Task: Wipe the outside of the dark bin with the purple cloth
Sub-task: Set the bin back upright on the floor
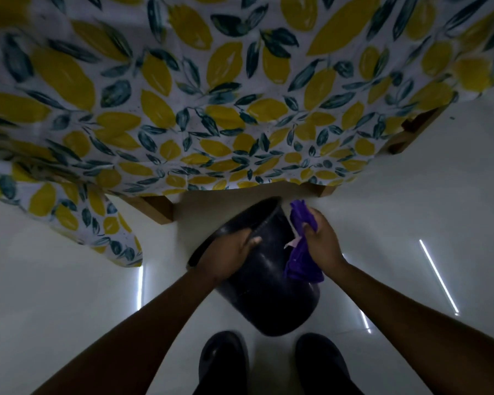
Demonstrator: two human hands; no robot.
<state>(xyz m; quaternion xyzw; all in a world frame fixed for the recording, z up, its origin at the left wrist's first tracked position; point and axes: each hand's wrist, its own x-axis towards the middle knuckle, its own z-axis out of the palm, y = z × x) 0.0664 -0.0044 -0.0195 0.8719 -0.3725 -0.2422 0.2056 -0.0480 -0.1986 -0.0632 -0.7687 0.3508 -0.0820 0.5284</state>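
While left hand [232, 253] fingers clasp the tilted dark bin [268, 286] rim, right hand [321, 238] fingers clutch the purple cloth [301, 260].

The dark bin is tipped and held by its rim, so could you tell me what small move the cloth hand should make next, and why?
Probably draw the purple cloth down the dark bin's side toward its base. The left hand grips the rim and holds the bin tilted, while the right hand presses the bunched cloth against the upper wall, leaving the lower wall uncovered.
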